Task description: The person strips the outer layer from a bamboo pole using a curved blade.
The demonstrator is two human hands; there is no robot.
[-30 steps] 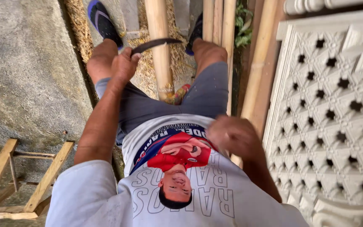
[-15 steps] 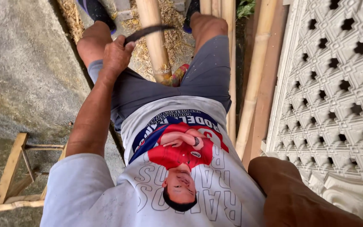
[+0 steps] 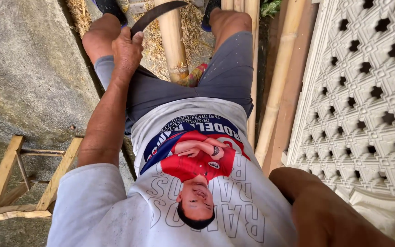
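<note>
A: Nearest, the right hand (image 3: 330, 215) is close to the camera, blurred; I cannot tell its fingers.

B: Farther, the left hand (image 3: 126, 48) is clenched around the curved blade (image 3: 158, 11), which runs rightward across the upright bamboo pole (image 3: 173, 43).

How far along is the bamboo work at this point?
Done: pale shavings litter the ground around the bamboo pole, so some scraping looks finished. In hand: the left hand grips a curved blade laid across that pole; the right hand is off it, near the camera. Left: more poles lean by the wall, apparently untouched.
</note>
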